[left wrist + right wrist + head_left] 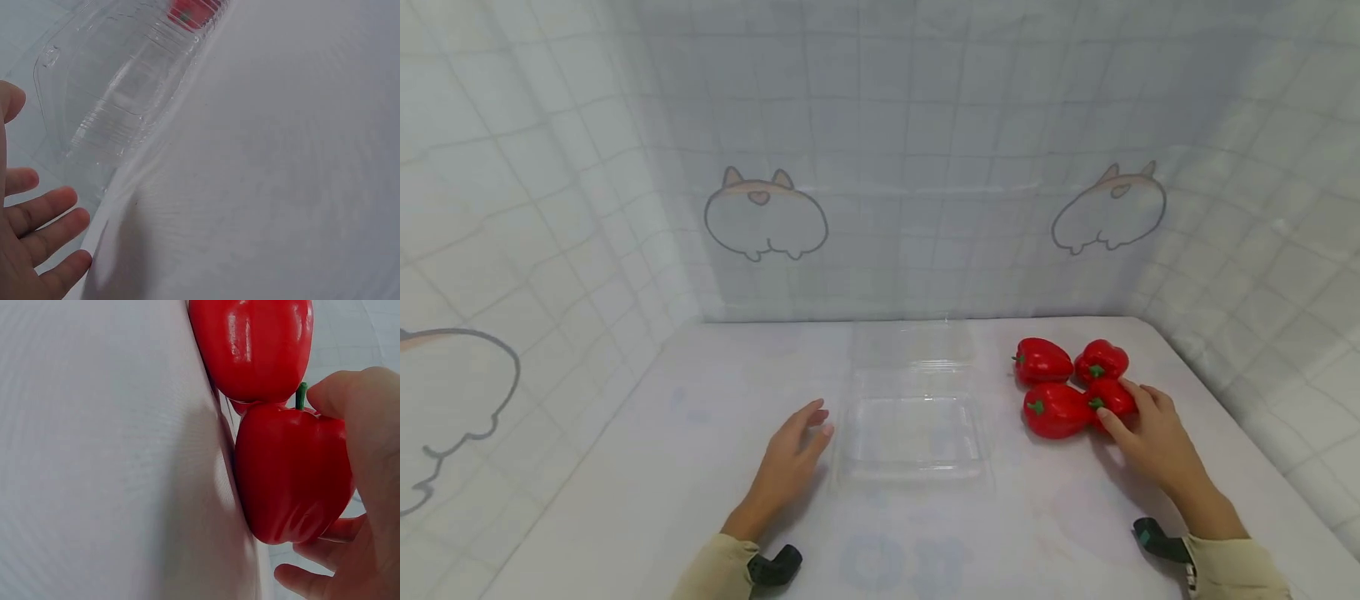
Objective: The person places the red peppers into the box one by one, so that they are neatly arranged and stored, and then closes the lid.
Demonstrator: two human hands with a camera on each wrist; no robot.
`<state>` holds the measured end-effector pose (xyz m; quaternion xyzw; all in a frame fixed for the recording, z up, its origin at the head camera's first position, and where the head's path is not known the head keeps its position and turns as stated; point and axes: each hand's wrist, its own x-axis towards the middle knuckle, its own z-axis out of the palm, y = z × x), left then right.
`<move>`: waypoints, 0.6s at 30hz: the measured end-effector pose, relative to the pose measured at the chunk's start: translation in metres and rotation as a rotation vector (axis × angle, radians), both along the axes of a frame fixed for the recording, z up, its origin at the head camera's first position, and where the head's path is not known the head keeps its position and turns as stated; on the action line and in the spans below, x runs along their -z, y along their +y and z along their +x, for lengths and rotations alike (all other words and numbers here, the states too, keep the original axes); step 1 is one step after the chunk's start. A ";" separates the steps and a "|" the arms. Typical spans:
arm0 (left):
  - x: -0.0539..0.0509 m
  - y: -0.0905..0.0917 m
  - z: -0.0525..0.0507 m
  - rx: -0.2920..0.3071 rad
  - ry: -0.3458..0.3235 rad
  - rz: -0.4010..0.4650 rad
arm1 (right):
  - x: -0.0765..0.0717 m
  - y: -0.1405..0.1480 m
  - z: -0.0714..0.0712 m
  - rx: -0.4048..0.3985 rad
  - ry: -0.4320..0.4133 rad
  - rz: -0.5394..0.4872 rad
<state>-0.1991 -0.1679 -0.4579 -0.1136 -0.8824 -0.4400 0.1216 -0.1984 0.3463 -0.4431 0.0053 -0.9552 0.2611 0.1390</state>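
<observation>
Red pepper (290, 475) partly covered | right fingers (303, 581) gripping it | left fingers (59, 231) loose | clear box (917, 467) faint

Widest lane from where I'm standing: bare bench (685, 450) L of the L hand (790, 458), out to the L wall (550, 208). Good strip btwn clear container (913, 433) & peppers too, hand fits thru low. Container's rim is just beside L fingertips; its lid (912, 346) blocks a low pass behind, approx to the bench's far edge. R side's tight: near-R pepper (1112, 398), gripped by R hand (1157, 446), butts vs near-L pepper (1056, 411), little thumb room. Far-R pepper (1103, 360) right behind, contact hard to call; far-L pepper (1043, 362) plugs that corner. Outboard R: bench, then R wall (1285, 275). Overhead's open.
</observation>
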 end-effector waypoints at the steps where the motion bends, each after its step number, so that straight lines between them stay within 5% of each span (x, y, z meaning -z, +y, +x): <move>1: 0.001 0.000 0.000 0.000 -0.002 0.003 | 0.000 0.000 0.000 0.000 0.002 -0.002; 8: 0.006 0.001 -0.002 0.015 -0.002 0.052 | -0.001 -0.002 -0.001 0.009 0.002 -0.016; 18: 0.008 0.007 -0.001 0.089 -0.090 0.167 | 0.001 -0.001 0.002 0.033 -0.021 -0.022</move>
